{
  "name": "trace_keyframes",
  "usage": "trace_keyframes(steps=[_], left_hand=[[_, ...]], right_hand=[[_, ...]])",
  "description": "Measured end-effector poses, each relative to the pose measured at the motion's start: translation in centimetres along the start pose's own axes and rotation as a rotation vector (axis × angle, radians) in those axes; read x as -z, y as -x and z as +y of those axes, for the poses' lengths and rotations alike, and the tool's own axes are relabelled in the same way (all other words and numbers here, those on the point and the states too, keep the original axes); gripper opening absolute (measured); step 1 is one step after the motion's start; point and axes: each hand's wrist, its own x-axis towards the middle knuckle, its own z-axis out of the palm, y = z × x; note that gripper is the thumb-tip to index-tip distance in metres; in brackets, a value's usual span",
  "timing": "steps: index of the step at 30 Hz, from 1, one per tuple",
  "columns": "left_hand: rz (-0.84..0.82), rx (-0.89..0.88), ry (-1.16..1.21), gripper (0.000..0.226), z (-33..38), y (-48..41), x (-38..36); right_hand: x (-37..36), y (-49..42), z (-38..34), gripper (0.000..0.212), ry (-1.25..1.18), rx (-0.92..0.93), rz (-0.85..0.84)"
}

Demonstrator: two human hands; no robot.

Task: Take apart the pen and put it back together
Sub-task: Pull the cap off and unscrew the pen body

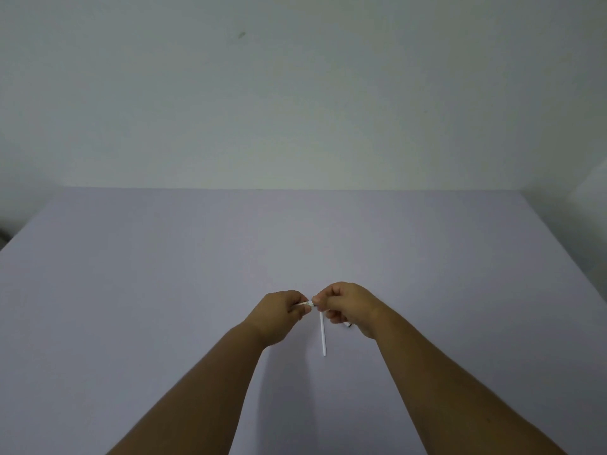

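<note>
Both my hands meet over the middle of the pale table [164,290]. My left hand [281,310] is shut around a white pen part [306,304], of which only a short end shows between the two hands. My right hand [345,305] pinches the other end of that part with its fingertips. A thin white tube [323,333], like a refill or barrel piece, lies on the table just below the hands, pointing toward me. A small dark pen piece [348,325] peeks out under my right hand. Most of the held part is hidden by my fingers.
The table's far edge meets a plain wall [295,110]. The table's left edge runs diagonally at the far left, with a dark object [2,236] beyond it.
</note>
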Motion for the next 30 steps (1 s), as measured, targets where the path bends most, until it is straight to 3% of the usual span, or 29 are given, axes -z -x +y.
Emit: trace_keyframes(steps=[2, 5, 8, 11, 14, 17, 19, 22, 26, 28, 30], left_hand=[[0.000, -0.003, 0.002, 0.019, 0.1, 0.0, 0.1], [-0.012, -0.005, 0.005, 0.021, 0.4, 0.0, 0.0], [-0.009, -0.013, -0.006, 0.023, 0.7, 0.1, 0.0], [-0.009, -0.022, -0.020, 0.019, 0.7, 0.0, 0.0], [-0.015, -0.019, -0.022, 0.019, 0.8, -0.1, 0.0], [-0.003, -0.004, -0.026, 0.020, 0.9, -0.3, 0.0], [0.001, 0.000, -0.027, 0.020, 0.9, -0.4, 0.0], [-0.002, -0.001, -0.034, 0.020, 1.1, -0.4, 0.0], [0.007, -0.009, -0.034, 0.020, 1.2, -0.5, 0.1], [0.006, -0.009, -0.037, 0.019, 1.1, -0.6, 0.0], [0.004, -0.009, -0.045, 0.019, 1.3, -0.6, 0.0]], right_hand=[[0.2, -0.1, 0.0, 0.023, 0.043, -0.033, 0.018], [0.5, -0.2, 0.2, 0.005, 0.100, 0.009, 0.035], [0.6, -0.1, 0.1, 0.004, 0.053, 0.015, 0.005], [0.8, 0.0, -0.3, 0.020, 0.037, -0.016, 0.016], [0.9, -0.1, -0.3, 0.005, 0.077, 0.029, 0.030], [0.9, -0.2, -0.5, 0.006, 0.054, 0.013, 0.005], [1.0, -0.1, -0.8, 0.022, 0.056, -0.025, 0.007], [1.1, -0.3, -0.6, 0.006, 0.084, 0.009, 0.034], [1.3, -0.3, -0.6, 0.006, 0.026, 0.012, 0.026], [1.3, -0.2, -0.8, 0.017, 0.037, -0.002, 0.029], [1.4, -0.2, -0.7, 0.008, 0.065, 0.020, 0.056]])
